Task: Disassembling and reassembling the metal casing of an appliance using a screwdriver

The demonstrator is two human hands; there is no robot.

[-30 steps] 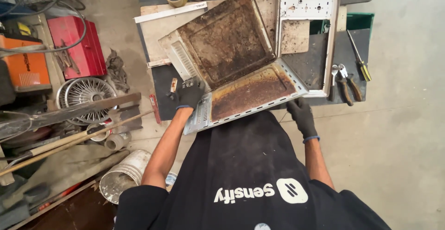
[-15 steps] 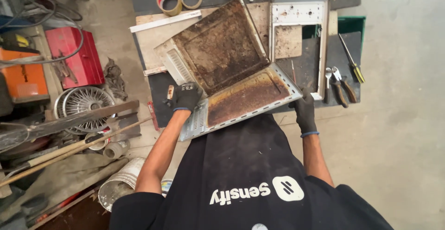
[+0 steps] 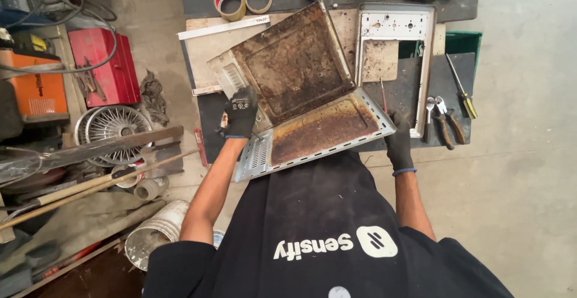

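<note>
I hold a rusty, stained sheet-metal oven shell (image 3: pixel 300 88), bent into two panels, over a dark work mat (image 3: pixel 409 82) on the floor. My left hand (image 3: pixel 241 113), in a black glove, grips the shell's left side near a vented strip. The right hand (image 3: pixel 398 142), also gloved, clasps the near right corner of the lower panel (image 3: pixel 321 131). The upper panel leans away from me, tilted up.
A white metal frame (image 3: pixel 421 63) lies on the mat to the right, with pliers (image 3: pixel 448 124) and a screwdriver (image 3: pixel 460 88) beside it. Tape rolls (image 3: pixel 229 2) sit at the far edge. Left are a red box (image 3: pixel 99 63), a wire fan guard (image 3: pixel 114 127), wooden handles and a bucket (image 3: pixel 153 238).
The view has shifted slightly; the shell sits a little lower and more to the right in view. Both hands keep the same grip on it.
</note>
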